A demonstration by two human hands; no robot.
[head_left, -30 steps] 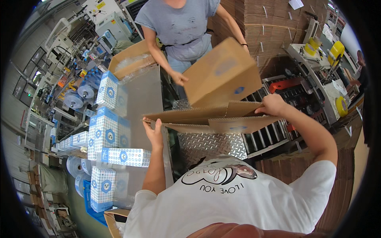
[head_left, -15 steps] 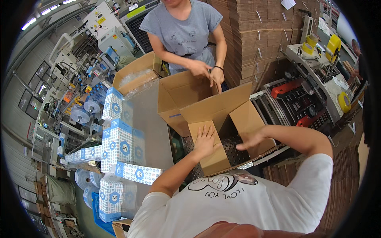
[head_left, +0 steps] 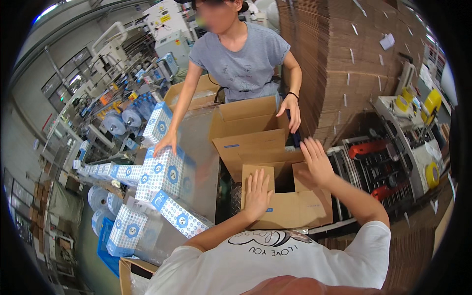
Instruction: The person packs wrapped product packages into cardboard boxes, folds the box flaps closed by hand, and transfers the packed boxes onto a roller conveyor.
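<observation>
A brown cardboard carton [head_left: 295, 211] stands in front of me with its near and side flaps folded inward and a dark gap showing in the middle. My left hand [head_left: 258, 194] lies flat on the carton's left flap [head_left: 250, 171], fingers spread. My right hand [head_left: 317, 160] has its fingers stretched out at the far right corner, beside the right flap [head_left: 301, 177], and grips nothing visible. A second carton [head_left: 246, 110], its top open, stands just beyond, before a co-worker in a grey shirt [head_left: 238, 59].
Blue-and-white patterned packs [head_left: 164, 174] stand on the metal table [head_left: 204, 167] to my left, where the co-worker's hand [head_left: 167, 142] touches one. A roller machine with red parts [head_left: 366, 147] and tape rolls [head_left: 432, 174] lie right. Stacked flat cardboard [head_left: 344, 64] rises behind.
The near flap has come over onto the carton. My right hand has moved up to the far right corner. The co-worker has reached one arm out to the packs.
</observation>
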